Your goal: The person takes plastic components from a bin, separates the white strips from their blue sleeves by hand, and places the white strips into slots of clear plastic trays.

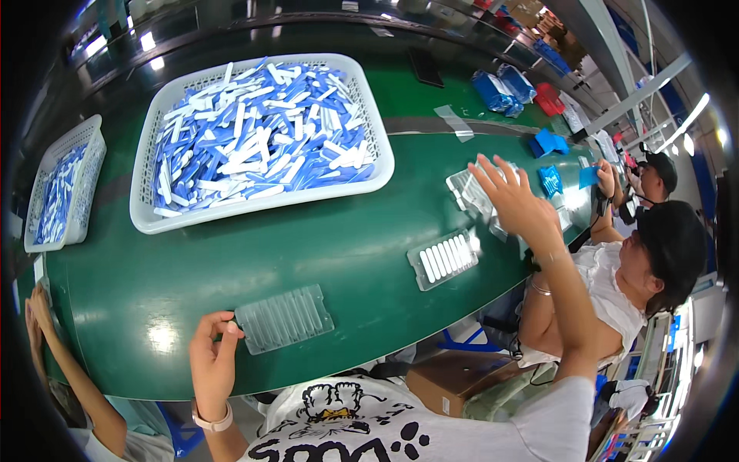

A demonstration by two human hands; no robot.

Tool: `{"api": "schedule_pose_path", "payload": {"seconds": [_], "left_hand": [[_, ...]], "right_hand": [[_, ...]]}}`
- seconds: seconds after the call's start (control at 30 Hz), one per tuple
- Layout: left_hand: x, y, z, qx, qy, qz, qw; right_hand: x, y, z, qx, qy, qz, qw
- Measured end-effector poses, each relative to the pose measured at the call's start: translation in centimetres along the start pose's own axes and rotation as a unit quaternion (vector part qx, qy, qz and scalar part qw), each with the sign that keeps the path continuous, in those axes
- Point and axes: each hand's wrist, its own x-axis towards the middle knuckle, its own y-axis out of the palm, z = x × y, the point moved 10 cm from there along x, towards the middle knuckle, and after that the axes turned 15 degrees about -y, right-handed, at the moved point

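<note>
Thumb and fingers of my left hand [212, 356] pinch the left end of a ribbed clear plastic tray [285, 319] that lies near the table's front edge. Its slots hold nothing that I can see. My right hand [517, 204] is stretched out to the right with its fingers spread, above a loose group of clear plastic trays [464, 189] that it partly hides; whether it touches them I cannot tell. Between my two hands rests another clear tray [413, 260], with several white sticks lined up side by side in it.
A large white basket [262, 215] heaped with blue and white sticks stands at the back; a smaller one [77, 227] is at far left. Blue packets [551, 182] lie right. A co-worker [593, 277] sits at right; another person's hands [38, 312] show at left.
</note>
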Motion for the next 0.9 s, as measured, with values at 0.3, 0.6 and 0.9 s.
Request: {"api": "schedule_pose_path", "payload": {"seconds": [0.3,0.6,0.9], "left_hand": [[-0.6,0.0,0.0,-0.015,0.026,-0.002,1.0],[-1.1,0.6,-1.0,0.113,-0.01,-0.027,0.993],[-1.2,1.8,-3.7,0.423,0.114,0.03,0.898]], "right_hand": [[3.8,4.8,-2.0,0.221,-0.143,0.016,0.964],[7.7,-4.7,9.0,0.429,-0.178,-0.089,0.881],[6.3,-10.0,15.6,0.444,-0.266,-0.133,0.845]]}}
